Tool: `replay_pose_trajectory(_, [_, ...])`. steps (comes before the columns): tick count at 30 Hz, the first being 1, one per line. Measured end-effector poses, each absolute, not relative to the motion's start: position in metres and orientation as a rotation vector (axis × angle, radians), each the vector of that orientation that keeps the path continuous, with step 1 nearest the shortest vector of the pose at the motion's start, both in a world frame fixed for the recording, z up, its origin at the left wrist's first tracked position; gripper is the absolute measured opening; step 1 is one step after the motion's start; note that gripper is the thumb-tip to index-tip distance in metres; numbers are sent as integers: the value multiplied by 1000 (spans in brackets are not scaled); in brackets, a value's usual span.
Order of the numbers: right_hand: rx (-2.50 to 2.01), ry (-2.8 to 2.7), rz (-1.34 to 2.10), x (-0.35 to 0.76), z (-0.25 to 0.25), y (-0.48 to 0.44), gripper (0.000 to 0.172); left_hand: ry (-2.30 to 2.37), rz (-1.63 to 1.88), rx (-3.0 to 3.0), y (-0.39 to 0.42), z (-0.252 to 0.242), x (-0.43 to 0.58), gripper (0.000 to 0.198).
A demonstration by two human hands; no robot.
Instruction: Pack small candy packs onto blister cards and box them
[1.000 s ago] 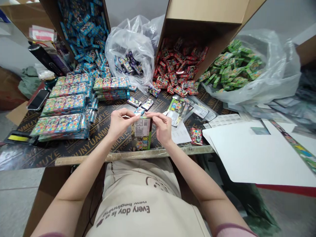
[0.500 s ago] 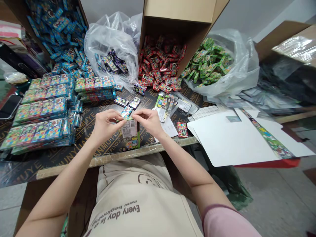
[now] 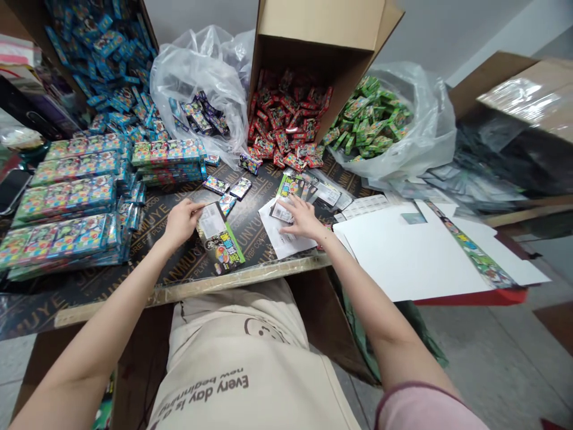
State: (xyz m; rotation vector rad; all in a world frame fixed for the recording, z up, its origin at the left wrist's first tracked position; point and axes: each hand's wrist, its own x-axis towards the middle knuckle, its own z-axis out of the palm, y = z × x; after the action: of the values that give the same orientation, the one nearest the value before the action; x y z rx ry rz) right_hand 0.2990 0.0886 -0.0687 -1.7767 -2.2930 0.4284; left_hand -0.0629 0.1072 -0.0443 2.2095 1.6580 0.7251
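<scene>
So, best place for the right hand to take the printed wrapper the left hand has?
Probably the green edge of the printed wrapper, right hand coming from the right, thumb over, fingers under: it's thin and flat, that edge faces bare table, and the left hand has the far-left corner.

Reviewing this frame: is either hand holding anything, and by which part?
The left hand holds the printed packet by its upper-left corner. The right hand is spread over another packet, no grip visible.

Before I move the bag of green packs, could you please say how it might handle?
The bag will probably flop, since its thin clear plastic is crumpled. The loosely heaped green packs may spill through its open mouth.
</scene>
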Motion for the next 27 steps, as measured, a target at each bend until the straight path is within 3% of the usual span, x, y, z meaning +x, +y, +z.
replay_pose_trajectory(3, [-1750, -2400, 373, 311, -78, 87, 86, 1733, 702, 2162, 107, -65, -48, 31])
replay_pose_trajectory(6, [-1709, -2413, 312, 305, -78, 86, 78, 1470, 894, 1866, 96, -74, 2, 37])
replay_pose_trajectory(9, [-1726, -2422, 301, 297, -77, 87, 75, 1309, 851, 1174, 93, -80, 65, 60])
replay_pose_trajectory(12, [-1746, -2411, 298, 294, -77, 85, 74, 1341, 836, 1035, 103, -89, 111, 80])
replay_pose_trajectory(14, [-1743, -2393, 304, 294, -78, 83, 73, 1364, 826, 1039, 111, -93, 127, 83])
replay_pose_trajectory(16, [-1746, -2369, 314, 296, -79, 82, 73, 1370, 780, 1043, 115, -96, 132, 69])
replay_pose_trajectory(20, [-1707, -2357, 269, 297, -83, 82, 73, 1340, 630, 1092, 113, -99, 131, 11])
replay_pose_trajectory(27, [-1748, -2316, 159, 298, -82, 89, 65, 1284, 632, 1110, 98, -85, 116, 18])
